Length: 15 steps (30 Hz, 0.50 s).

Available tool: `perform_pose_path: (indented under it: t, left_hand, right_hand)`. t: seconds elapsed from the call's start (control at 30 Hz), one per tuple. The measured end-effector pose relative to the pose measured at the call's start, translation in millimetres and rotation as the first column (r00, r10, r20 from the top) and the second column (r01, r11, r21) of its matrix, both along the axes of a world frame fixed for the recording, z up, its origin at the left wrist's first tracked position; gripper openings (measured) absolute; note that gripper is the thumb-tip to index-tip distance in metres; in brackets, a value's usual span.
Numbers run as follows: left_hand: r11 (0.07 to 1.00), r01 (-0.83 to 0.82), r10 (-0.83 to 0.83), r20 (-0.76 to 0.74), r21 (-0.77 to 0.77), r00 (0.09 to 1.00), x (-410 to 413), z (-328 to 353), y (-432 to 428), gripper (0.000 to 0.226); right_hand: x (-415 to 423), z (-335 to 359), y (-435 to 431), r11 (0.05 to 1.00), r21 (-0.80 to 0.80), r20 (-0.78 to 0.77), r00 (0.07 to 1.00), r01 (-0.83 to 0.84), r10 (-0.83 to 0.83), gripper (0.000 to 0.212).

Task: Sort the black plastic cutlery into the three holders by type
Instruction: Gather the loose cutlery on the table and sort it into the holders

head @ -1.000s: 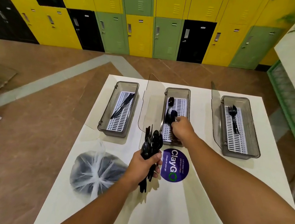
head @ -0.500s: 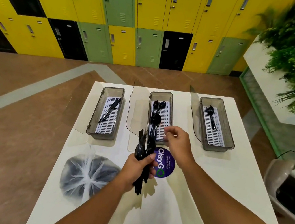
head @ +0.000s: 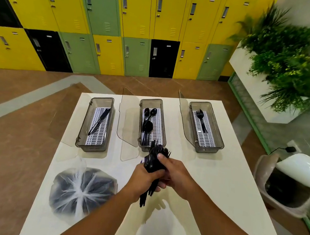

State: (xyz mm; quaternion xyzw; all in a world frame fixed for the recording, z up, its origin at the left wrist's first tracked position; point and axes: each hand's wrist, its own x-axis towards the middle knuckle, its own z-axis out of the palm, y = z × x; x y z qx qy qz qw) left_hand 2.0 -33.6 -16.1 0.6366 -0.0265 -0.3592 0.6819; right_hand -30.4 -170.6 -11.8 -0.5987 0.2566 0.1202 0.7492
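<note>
Head view of the sorting station. The left hand (head: 142, 177) grips a bundle of black cutlery (head: 154, 157) upright above the worktop (head: 210, 185), its fingers curled round the handles, which stick out below the fist. The right hand (head: 177, 175) meets the bundle from the right, thumb laid against its upper part just under the fork tines and fingers curled in behind; which single piece it pinches cannot be told. The bundle is held just in front of the middle holder (head: 163, 130), which contains spoons (head: 148, 116). The left holder (head: 84, 125) contains knives (head: 99, 121) lying diagonally; the right holder (head: 216, 136) contains forks (head: 201, 122). A clear lid (head: 128, 117) stands open at the left side of the middle holder. A knotted clear bag (head: 82, 190) with dark contents rests on the near left of the worktop.
</note>
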Motion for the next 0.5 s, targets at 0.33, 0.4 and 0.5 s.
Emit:
perform_pose_path:
  t: [0.33,0.4,0.5]
  left_hand:
    - [1.000,-0.026,0.026,0.015,-0.009,1.000,-6.1,-4.3,-11.3,0.020]
    - [0.999,-0.029,0.029,-0.003,-0.014,1.000,-6.5,-7.9,-11.9,0.021]
    - [0.999,-0.035,0.035,-0.022,-0.008,0.999,-5.8,-10.8,-12.9,0.021]
  right_hand:
    - [-3.2,-5.3,-10.6,0.983,-0.009,-0.079,0.980,0.183,-0.184,0.031]
    - [-3.1,-6.2,-13.3,0.980,0.014,-0.090,0.976,0.198,-0.196,0.030]
    - [-5.1,-3.4,-13.1,0.982,0.031,-0.095,0.978,0.188,-0.185,0.024]
